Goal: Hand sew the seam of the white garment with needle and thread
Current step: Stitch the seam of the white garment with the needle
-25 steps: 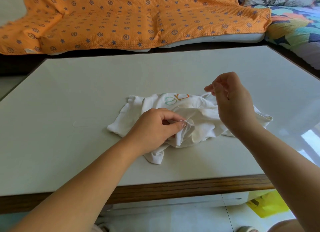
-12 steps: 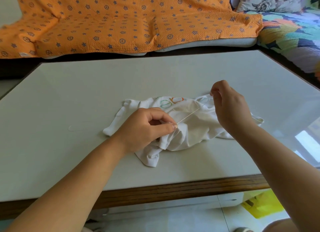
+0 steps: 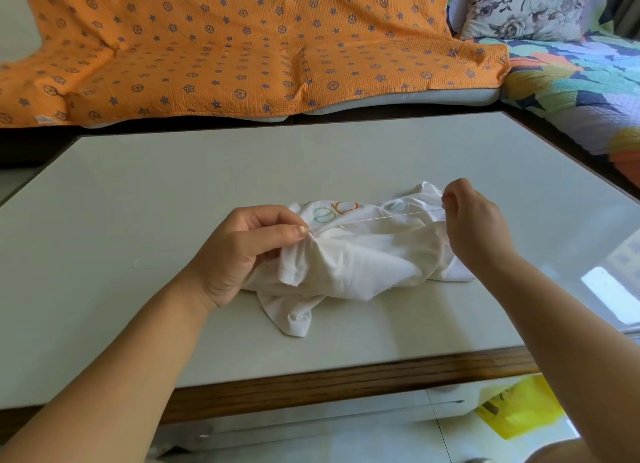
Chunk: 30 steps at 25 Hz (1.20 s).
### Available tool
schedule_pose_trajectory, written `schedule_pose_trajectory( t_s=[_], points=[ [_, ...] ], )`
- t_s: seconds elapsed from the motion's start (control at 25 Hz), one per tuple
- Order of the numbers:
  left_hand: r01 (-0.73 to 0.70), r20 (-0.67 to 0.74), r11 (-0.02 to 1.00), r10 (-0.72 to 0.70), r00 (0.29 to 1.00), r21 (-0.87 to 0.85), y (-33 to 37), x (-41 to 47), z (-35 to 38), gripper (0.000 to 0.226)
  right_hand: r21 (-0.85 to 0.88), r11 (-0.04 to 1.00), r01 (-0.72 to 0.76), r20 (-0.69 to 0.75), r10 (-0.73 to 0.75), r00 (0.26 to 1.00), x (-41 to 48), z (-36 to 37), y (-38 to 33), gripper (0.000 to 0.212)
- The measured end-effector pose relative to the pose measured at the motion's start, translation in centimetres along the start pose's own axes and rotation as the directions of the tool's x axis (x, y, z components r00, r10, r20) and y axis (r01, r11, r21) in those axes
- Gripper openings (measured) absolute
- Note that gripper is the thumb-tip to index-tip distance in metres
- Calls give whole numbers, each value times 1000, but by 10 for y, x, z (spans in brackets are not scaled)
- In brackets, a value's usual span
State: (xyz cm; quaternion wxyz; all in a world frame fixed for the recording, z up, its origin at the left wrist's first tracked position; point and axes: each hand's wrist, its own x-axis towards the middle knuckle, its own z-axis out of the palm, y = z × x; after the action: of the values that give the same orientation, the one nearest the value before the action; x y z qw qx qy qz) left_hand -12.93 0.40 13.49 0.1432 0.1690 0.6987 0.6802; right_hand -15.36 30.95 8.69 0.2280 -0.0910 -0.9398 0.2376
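Head view, looking down: nearest me, a yellow bag (image 3: 519,410) lies on the floor below the wooden front edge of the surface (image 3: 173,185). Above that edge, my left grip (image 3: 242,251) rests at the left end of the white garment (image 3: 356,265), thumb and forefinger closed on a raised fold of the cloth. The garment lies crumpled at the middle of the surface, with printed green and orange rings showing on its far side. A thin thread (image 3: 377,217) runs taut from that pinched fold across the garment to my right grip (image 3: 474,227), which hovers over the right end with its fingertips pinched on the thread's end; the needle is too small for me to make out. Beyond the surface an orange star-patterned blanket (image 3: 242,47) covers a sofa, with a floral pillow (image 3: 523,9) and a patchwork quilt (image 3: 581,81) to the far right.
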Motion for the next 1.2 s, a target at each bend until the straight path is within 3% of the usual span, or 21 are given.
schedule_pose_trajectory(
  t_s=[0.24, 0.48, 0.6, 0.68, 0.84, 0.96, 1.2],
  points=[
    [-10, -134, 990, -9, 991, -141, 1, 1, -9, 14, -25, 999, -38, 16, 39, 999, 0, -2, 9, 18],
    [-34, -164, 979, 1, 986, -201, 1, 4, -14, 14, -38, 994, -99, 54, 101, 993, 0, -1, 14, 16],
    [3, -112, 994, -15, 994, -112, 1, 3, -10, 15, -11, 994, -105, 76, 106, 991, -2, -4, 2, 17],
    [29, -51, 999, -28, 998, 37, 1, 3, -4, 12, 62, 997, -52, 57, 48, 997, -7, -10, -23, 15],
    [3, -4, 943, -1, 1000, 332, 4, 3, 15, 6, 465, 884, 51, 143, -132, 981, -46, -34, -88, 7],
    [19, 4, 929, -22, 1000, 368, 5, 1, 21, 16, 522, 848, 93, 255, -259, 932, -79, -41, -113, 12],
    [99, -3, 951, -102, 995, 293, 1, 4, 22, 9, 513, 858, -6, 313, -181, 932, -89, -27, -112, 9]
  ],
)
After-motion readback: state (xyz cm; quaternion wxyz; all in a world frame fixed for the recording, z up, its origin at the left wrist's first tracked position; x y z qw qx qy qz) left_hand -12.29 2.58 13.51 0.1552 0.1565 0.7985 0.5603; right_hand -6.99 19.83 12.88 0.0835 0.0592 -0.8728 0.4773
